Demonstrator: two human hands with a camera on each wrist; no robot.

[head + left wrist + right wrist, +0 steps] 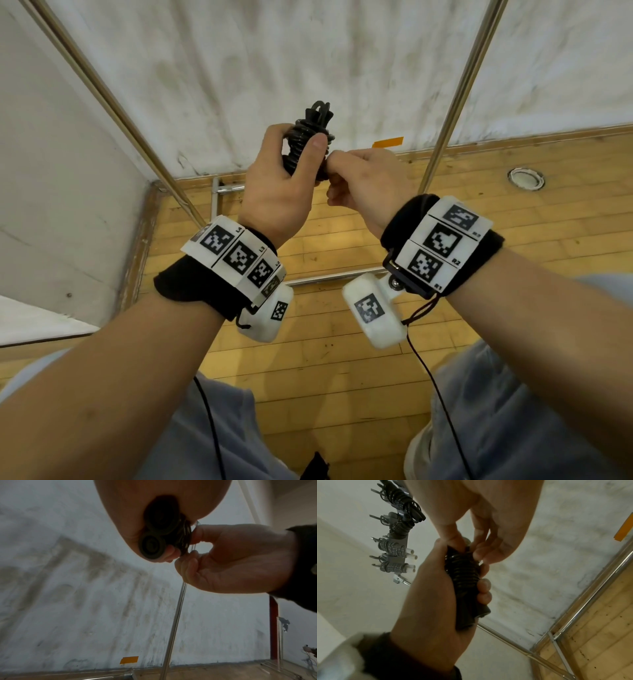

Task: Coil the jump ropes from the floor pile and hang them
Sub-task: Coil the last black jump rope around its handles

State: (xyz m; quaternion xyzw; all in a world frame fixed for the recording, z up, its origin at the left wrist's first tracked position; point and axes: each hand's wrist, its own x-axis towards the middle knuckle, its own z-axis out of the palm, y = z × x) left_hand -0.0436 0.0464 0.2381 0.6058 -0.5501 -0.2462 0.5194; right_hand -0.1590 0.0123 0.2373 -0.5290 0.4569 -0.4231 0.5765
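Hands first: my left hand grips the black coiled jump rope upright, and my right hand pinches the cord at its side. I think I am tucking in the loose end. Next I must lift it to the hooks, where other coiled ropes hang. I can read L3, L4 and R1, R2 on my wrist tags.

Black jump rope — tightly coiled round its handles, held upright.
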